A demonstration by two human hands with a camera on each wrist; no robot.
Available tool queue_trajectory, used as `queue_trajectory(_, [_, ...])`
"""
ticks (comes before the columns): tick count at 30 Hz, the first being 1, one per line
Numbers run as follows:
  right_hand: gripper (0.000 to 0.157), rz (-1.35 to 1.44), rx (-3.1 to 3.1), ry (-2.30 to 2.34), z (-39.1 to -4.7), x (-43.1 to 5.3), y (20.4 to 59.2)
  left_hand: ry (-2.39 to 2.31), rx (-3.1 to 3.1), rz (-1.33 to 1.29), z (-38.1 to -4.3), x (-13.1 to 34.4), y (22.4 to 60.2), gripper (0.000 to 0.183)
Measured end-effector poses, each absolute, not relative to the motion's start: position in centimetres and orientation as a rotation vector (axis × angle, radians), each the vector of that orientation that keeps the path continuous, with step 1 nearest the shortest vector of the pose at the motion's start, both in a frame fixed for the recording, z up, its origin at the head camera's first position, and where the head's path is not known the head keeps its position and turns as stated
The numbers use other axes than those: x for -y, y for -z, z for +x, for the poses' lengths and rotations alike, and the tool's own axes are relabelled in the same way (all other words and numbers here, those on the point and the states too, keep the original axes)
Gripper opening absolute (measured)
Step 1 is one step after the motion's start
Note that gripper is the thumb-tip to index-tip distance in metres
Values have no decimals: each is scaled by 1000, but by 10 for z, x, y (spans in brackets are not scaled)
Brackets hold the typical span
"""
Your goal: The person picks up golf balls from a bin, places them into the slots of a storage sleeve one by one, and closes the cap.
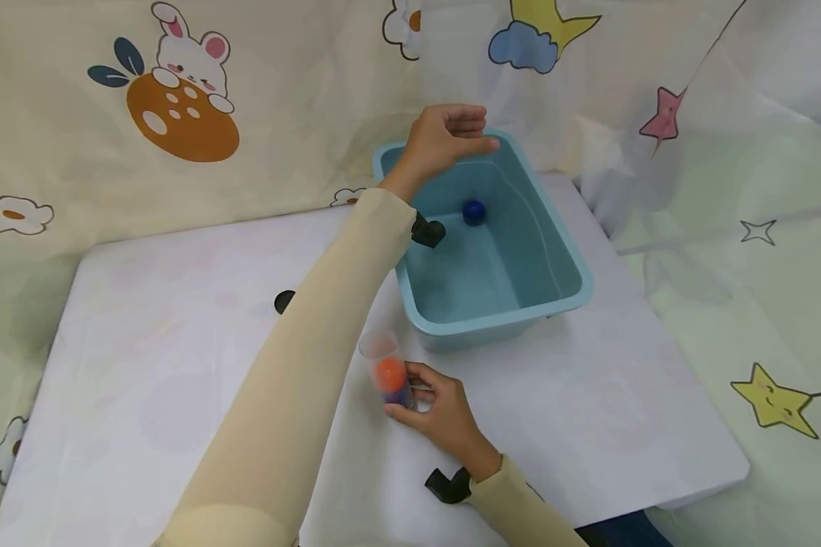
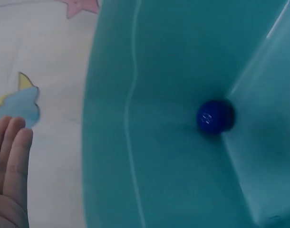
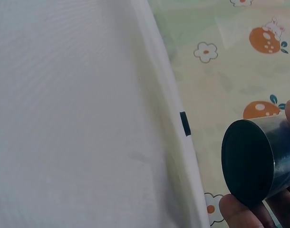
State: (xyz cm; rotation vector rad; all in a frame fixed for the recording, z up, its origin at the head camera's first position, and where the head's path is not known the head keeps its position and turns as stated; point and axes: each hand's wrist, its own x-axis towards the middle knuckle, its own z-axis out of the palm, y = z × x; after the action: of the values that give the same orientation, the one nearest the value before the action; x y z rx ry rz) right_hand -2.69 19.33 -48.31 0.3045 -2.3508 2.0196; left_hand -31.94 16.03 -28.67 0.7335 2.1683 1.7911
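Note:
My right hand grips a clear cylinder near its lower end, in front of the basin. Inside it an orange ball sits above a dark blue or purple one. The right wrist view shows the cylinder's round, dark-looking end, with fingertips around it. Over the far end of a light blue basin, my left hand is held with its fingers extended and nothing in them. A blue ball lies on the basin's floor, against its wall in the left wrist view.
The basin stands on a white-covered table, near its back edge. A small dark round object lies left of the basin, partly behind my left sleeve. A patterned curtain hangs behind the table. Black wrist mounts stick out from my sleeves.

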Motion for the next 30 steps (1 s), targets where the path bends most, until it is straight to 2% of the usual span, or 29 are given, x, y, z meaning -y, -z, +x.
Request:
queue_trajectory(18, [47, 342, 2349, -2036, -28, -205, 491, -1568, -2295, 459, -357, -205, 344, 58])
queue_trajectory(30, [40, 352, 2373, -2028, -26, -206, 489, -1667, -2397, 214, -350, -219, 393, 47])
